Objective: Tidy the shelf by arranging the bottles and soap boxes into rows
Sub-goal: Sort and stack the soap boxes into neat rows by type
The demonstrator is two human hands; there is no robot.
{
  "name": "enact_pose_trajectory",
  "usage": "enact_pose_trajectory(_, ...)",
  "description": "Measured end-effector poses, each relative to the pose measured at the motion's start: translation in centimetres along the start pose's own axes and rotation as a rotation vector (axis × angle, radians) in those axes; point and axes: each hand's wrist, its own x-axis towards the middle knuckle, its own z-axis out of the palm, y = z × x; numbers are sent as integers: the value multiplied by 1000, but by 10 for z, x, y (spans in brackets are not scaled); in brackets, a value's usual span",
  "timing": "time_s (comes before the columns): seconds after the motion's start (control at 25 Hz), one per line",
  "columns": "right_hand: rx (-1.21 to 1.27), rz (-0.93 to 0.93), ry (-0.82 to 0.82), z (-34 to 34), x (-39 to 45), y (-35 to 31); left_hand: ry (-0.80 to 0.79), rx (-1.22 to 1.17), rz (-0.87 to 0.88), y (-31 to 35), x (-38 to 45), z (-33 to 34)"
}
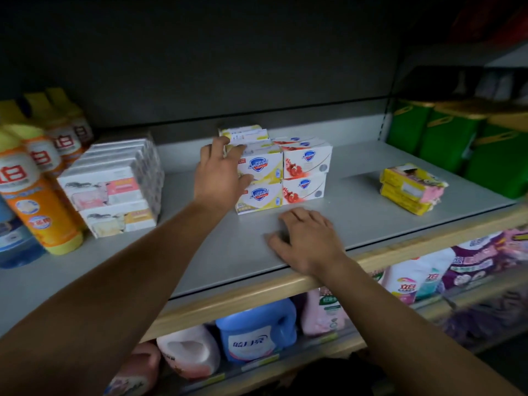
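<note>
White Safeguard soap boxes (303, 172) stand stacked two high in rows at the middle of the grey shelf (228, 252). My left hand (220, 172) presses flat against the left side of this stack, fingers spread over the top yellow-marked box (261, 167). My right hand (308, 238) rests palm down on the bare shelf in front of the stack, holding nothing. A block of white soap boxes with a sheep picture (114, 184) stands to the left. Orange-and-yellow bottles (37, 181) line the far left.
Two yellow soap packs (411, 187) lie stacked at the right of the shelf. Green containers (457, 144) fill the neighbouring bay on the right. A blue bottle (11, 241) stands at the left edge. Detergent jugs (257, 330) sit on the shelf below.
</note>
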Motion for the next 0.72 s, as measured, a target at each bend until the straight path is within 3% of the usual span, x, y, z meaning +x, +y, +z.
enact_pose_trajectory(0.16,8,8,-1,0,1,2,112,-95,69,6,-12,-11)
enact_pose_trajectory(0.32,60,54,-16,-7,1,-3,104,-512,-2,7,-46,-37)
enact_pose_trajectory(0.4,270,49,50,-14,-2,-4,56,-690,-84,0,-72,-47)
enact_pose_trajectory(0.52,675,-128,97,-22,-9,-17,-77,-969,-281,-19,-103,-59)
enact_pose_trajectory(0.64,732,-397,44,-28,-8,-46,-199,-1280,-476,-39,-126,-71)
enact_pose_trajectory(0.72,732,-478,25,-27,-3,-66,-279,-1396,-587,-52,-136,-81)
